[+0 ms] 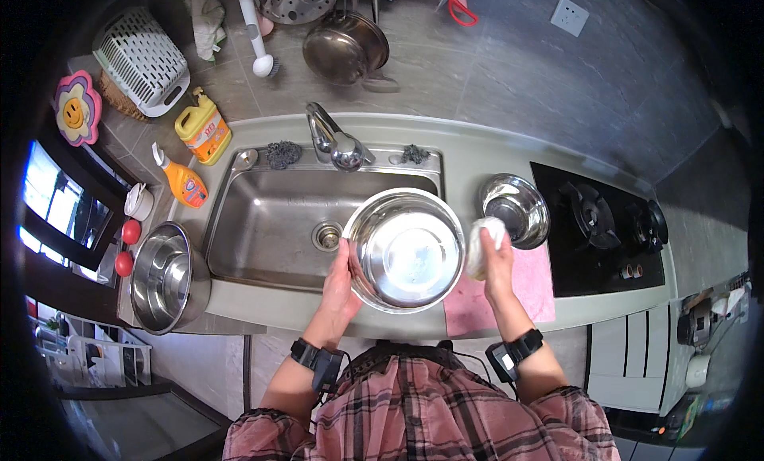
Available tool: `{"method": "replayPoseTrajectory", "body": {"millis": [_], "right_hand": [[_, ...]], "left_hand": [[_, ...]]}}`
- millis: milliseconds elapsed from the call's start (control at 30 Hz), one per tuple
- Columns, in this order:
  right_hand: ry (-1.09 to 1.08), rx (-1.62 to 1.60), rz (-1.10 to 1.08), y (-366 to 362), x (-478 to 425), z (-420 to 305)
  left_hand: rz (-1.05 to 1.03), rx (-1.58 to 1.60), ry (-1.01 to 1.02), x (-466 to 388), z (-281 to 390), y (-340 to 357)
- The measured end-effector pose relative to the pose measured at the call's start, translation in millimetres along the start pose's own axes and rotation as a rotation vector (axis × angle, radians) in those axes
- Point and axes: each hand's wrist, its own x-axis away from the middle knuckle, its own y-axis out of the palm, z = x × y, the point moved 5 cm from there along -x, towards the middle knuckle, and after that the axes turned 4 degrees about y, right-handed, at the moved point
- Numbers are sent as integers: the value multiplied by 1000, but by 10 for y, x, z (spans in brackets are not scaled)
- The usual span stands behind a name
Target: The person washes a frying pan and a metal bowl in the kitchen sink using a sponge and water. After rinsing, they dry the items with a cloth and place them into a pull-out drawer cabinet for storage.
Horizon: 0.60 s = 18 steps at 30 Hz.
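A shiny stainless steel basin (412,258) is tilted above the right front edge of the sink, its inside facing me. My left hand (341,282) grips its left rim. In my right hand (499,261) is a bunched white cloth (479,246), just off the basin's right side. Beneath that hand lies a pink cloth (528,282) spread on the counter. A smaller steel bowl (519,204) stands behind the right hand, between sink and stove.
The steel sink (268,204) has a chrome faucet (343,147) at its back. Another steel basin (164,279) sits at the left, near an orange spray bottle (184,183) and a yellow detergent jug (206,132). A black gas stove (561,222) is at the right.
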Motion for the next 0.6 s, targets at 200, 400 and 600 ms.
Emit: {"method": "replayPoseTrajectory", "body": {"millis": [200,400,600], "right_hand": [[-818,810,-375,811,696,-585],[-147,252,-264,540,98,-430],[-986,776,-603,1209,675,-935]], "left_hand": [[169,-67,174,-104,-83,89],[39,-458,217,55,-20,299],[-59,-707,510,38,-41,407]]}}
